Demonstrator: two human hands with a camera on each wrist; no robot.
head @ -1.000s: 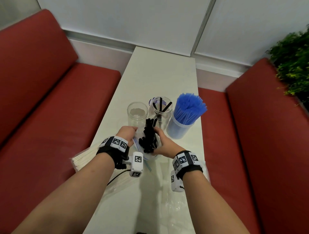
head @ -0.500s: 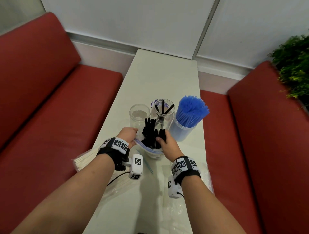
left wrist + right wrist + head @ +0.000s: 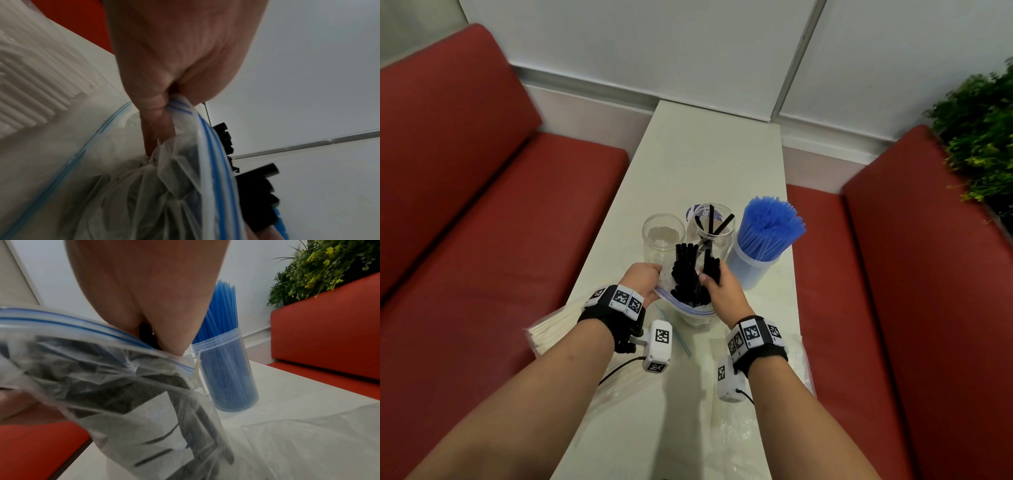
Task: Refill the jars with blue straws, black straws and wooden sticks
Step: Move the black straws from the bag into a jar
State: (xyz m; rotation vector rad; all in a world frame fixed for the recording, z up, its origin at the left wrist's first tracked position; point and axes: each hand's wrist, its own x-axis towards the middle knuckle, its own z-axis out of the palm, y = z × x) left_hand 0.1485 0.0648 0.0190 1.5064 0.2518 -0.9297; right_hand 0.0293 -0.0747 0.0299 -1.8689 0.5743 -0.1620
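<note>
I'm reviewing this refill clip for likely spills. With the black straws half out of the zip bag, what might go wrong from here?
1. The right hand grips only some of the black straws; the loose rest may slide out of the zip bag and scatter.
2. The left hand pinches just the bag's rim, so the bag may sag or tip.
3. The middle jar, holding a few straws, stands close beside the empty jar; the bundle could knock either.
</note>
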